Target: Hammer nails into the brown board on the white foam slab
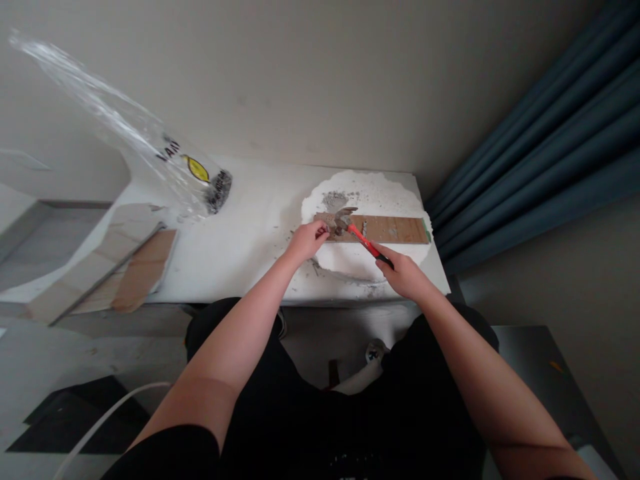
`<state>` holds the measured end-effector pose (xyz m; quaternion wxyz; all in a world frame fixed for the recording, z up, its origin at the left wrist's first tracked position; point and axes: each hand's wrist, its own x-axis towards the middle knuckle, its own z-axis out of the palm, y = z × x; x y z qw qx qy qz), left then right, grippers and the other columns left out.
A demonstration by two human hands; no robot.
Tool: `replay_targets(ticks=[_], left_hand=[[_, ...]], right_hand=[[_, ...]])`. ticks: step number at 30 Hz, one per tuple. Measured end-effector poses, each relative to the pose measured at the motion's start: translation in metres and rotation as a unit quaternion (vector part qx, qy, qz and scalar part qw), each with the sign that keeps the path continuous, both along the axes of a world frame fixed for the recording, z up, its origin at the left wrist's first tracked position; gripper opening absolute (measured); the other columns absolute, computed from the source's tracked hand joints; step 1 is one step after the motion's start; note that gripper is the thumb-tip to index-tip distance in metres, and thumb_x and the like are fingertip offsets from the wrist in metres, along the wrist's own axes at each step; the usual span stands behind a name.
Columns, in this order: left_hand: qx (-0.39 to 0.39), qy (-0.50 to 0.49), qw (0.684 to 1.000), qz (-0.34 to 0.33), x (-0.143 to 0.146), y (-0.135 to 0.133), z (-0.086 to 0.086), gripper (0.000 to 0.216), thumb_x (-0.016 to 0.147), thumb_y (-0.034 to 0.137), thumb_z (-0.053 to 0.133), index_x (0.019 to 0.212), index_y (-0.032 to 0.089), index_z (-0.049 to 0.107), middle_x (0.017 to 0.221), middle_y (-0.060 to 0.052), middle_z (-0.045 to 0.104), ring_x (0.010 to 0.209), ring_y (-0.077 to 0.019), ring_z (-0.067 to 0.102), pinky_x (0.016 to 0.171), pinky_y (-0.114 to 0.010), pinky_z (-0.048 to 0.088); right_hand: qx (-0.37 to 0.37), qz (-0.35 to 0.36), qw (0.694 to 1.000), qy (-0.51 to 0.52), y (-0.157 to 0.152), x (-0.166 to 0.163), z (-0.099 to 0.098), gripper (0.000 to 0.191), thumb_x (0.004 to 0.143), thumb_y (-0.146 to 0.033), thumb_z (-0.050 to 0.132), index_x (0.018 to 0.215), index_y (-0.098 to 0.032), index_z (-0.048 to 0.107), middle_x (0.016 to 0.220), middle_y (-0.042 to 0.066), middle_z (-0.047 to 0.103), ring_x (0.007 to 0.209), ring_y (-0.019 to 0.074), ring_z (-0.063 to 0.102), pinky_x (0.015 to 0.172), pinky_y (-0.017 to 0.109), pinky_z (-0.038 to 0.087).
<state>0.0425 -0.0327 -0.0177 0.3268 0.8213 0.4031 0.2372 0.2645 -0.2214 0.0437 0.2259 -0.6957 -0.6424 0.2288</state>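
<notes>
My right hand (403,272) is wrapped round the black grip of a hammer (362,238) with a red shaft. The metal hammer head (344,217) is over the left part of a wooden plank (393,229). Grey crumbs and small fragments lie on the plank. At the plank's left end, my left hand (307,241) is closed with the fingertips pinched together close to the hammer head; what they hold, if anything, is too small to make out. Under the plank is a white, rough-edged slab (385,189) with grey bits scattered on it.
To the left on the white table (255,220) stands a tall clear plastic bag (150,140) with dark grey bits in its bottom. Torn cardboard pieces (145,267) lie at the table's left front. A blue curtain (545,133) hangs at the right, and a wall rises behind.
</notes>
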Motion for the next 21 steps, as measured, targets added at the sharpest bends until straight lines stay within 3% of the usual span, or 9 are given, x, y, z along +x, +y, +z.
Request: replay_targets(ticks=[5,14,21], left_hand=[[0.047,0.011,0.999,-0.007,0.002,-0.001,0.0,0.008,0.089,0.022,0.057,0.087,0.018,0.064,0.103,-0.009,0.063,0.089,-0.0222,0.064,0.086,-0.035,0.052],[0.075,0.044,0.996,-0.015,0.004,-0.003,-0.001,0.01,0.093,0.018,0.054,0.095,0.017,0.064,0.12,-0.012,0.059,0.111,-0.0264,0.061,0.1,-0.039,0.05],[0.062,0.058,0.996,0.001,0.005,-0.005,-0.001,0.015,0.093,0.018,0.055,0.105,0.015,0.064,0.124,-0.015,0.057,0.103,-0.0263,0.064,0.097,-0.04,0.052]], right_hand=[[-0.001,-0.004,1.0,0.003,-0.001,-0.001,0.002,0.053,0.099,-0.029,0.05,0.152,-0.026,0.053,0.138,0.009,0.068,0.127,0.0311,0.064,0.104,0.047,0.052],[0.069,-0.01,0.994,0.089,-0.002,-0.01,0.022,0.06,0.1,-0.033,0.047,0.16,-0.026,0.041,0.122,0.009,0.074,0.104,0.0257,0.072,0.094,0.041,0.055],[0.054,0.002,0.995,0.083,-0.001,-0.012,0.024,0.058,0.099,-0.03,0.048,0.156,-0.025,0.047,0.125,0.01,0.073,0.109,0.0268,0.07,0.097,0.043,0.053]])
